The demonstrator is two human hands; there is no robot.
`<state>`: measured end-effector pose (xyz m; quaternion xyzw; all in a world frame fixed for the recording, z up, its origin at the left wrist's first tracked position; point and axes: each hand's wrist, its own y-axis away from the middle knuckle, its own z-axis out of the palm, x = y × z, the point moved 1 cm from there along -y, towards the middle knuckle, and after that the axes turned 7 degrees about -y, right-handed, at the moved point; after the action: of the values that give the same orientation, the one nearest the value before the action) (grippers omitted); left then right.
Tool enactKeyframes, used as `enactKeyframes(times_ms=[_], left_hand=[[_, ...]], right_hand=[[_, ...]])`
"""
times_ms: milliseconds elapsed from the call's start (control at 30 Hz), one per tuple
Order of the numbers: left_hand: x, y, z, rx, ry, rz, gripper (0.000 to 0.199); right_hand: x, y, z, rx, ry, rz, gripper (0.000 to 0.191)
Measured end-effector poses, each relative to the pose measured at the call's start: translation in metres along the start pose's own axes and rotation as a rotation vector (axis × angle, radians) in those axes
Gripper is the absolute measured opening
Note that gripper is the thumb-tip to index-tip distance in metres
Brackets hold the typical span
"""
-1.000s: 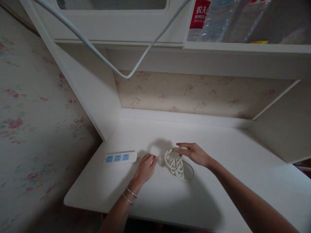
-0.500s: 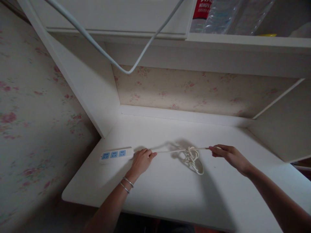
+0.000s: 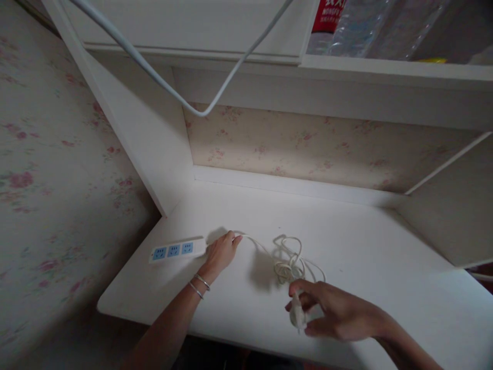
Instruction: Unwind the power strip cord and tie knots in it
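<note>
A white power strip (image 3: pixel 198 246) with three blue socket panels lies at the left of the white desk. Just right of it, my left hand (image 3: pixel 221 253) is closed on its white cord (image 3: pixel 256 243). From there the cord runs slackly into a loose tangle of loops (image 3: pixel 292 257) on the desk's middle. My right hand (image 3: pixel 327 308), nearer the front edge, grips a white plug (image 3: pixel 297 312) between thumb and fingers, beside the tangle.
The white desk (image 3: pixel 239 200) has side panels and a back ledge. Overhead, a shelf holds clear plastic bottles (image 3: pixel 358 25) with a red label. A thick pale cable (image 3: pixel 204 112) hangs down close in front of the camera. Flowered wallpaper is on the left.
My right hand has come left and toward the front edge, turning, with the plug now showing in it. The cord has gone from taut to slack, and its loops have spread on the desk.
</note>
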<state>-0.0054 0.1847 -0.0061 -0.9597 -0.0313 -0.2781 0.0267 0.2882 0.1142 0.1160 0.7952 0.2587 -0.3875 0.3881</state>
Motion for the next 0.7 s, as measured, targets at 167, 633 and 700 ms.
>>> enactKeyframes(times_ms=[167,633,700], left_hand=[[0.013,-0.01,0.007,-0.031,0.286,-0.047,0.036],[0.054,0.006,0.016,-0.156,1.062,-0.012,0.008],[0.056,0.007,0.019,-0.13,1.098,-0.03,0.009]], right_hand=[[-0.011,-0.053,0.025,0.354,0.676,0.03,0.031],[-0.015,-0.169,-0.002,0.741,-0.084,-0.022,0.045],[-0.012,-0.174,-0.002,0.729,-0.093,-0.045,0.041]])
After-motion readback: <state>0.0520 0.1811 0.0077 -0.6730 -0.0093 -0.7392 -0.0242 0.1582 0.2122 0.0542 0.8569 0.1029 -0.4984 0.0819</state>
